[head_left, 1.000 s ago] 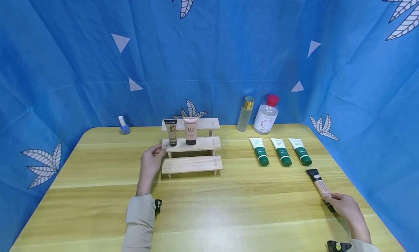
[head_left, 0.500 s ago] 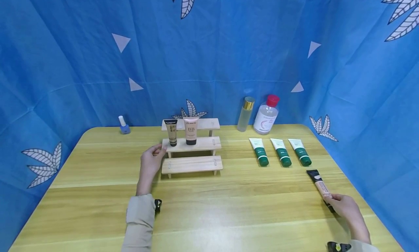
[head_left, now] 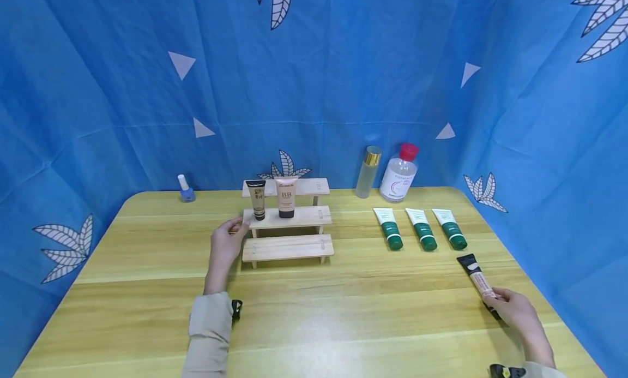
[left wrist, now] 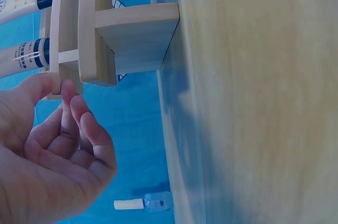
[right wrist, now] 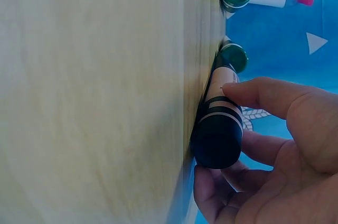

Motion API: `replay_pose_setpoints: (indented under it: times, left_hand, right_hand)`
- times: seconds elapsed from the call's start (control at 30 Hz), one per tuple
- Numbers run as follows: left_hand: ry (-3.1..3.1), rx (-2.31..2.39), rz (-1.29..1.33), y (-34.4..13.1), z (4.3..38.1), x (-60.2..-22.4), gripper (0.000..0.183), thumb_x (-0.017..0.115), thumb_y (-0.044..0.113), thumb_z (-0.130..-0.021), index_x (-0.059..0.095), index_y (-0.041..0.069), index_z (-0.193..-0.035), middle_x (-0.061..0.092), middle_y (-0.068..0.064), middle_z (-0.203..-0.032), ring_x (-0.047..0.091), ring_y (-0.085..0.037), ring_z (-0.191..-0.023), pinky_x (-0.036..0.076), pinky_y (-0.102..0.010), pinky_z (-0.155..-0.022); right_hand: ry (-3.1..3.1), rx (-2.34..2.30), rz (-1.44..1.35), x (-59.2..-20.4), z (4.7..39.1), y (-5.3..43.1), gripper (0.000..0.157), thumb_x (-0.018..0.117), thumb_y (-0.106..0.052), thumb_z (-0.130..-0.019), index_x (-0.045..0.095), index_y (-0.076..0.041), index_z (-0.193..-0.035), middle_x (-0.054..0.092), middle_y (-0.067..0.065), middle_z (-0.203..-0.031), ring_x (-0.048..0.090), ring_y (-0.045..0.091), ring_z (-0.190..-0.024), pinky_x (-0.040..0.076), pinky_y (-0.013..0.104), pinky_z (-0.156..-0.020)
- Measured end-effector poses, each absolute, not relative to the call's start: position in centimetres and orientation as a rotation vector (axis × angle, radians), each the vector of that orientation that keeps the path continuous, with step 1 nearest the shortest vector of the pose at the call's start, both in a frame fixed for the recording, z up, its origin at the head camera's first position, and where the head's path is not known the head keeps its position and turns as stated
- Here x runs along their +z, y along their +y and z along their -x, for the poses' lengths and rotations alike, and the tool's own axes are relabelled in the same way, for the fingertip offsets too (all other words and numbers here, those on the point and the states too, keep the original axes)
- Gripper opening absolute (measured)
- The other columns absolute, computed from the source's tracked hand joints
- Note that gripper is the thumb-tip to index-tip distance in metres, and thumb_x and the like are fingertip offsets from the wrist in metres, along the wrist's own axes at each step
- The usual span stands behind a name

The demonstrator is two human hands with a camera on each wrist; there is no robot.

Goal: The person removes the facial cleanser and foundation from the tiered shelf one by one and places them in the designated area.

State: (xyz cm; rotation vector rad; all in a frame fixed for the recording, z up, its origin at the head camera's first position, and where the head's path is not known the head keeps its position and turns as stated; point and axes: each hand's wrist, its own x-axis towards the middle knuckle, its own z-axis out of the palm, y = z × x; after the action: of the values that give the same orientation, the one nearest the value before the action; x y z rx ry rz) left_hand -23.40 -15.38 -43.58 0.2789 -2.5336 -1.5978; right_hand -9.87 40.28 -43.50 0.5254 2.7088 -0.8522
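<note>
While the black-capped tube is pinched in the right hand at the right of the counter, the left hand grips the wooden rack; a tug there could topple its two upright tubes.

Black-and-pink tube now slightly farther left.
</note>
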Motion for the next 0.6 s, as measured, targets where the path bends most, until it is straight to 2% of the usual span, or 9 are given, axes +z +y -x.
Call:
replay_pose_setpoints:
  times: [0.2, 0.6]
  left_hand:
    - [-2.537, -1.598, -0.284, -15.33, 23.35, -43.53, 0.044, 0.055, 0.029, -0.096, 0.055, 0.000, -0.130, 0.060, -0.020, -0.111, 0.055, -0.027, -0.095, 0.042, -0.028, -0.068]
    - [-2.549, -1.597, -0.297, -15.26, 23.30, -43.30, 0.045, 0.055, 0.031, -0.097, 0.055, 0.001, -0.131, 0.060, -0.020, -0.113, 0.055, -0.028, -0.097, 0.041, -0.029, -0.072]
  right_hand:
    - [2.744, -0.837, -0.517, -43.60, 9.93, 40.22, 0.066, 0.049, -0.033, -0.096, 0.033, 0.021, -0.132, 0.047, 0.040, -0.123, 0.046, 0.053, -0.108, 0.040, 0.056, -0.087]
    - [2.728, -0.849, -0.555, -43.32, 9.92, 40.07, 0.072, 0.047, -0.038, -0.097, 0.029, 0.021, -0.134, 0.046, 0.040, -0.125, 0.044, 0.054, -0.111, 0.039, 0.057, -0.089]
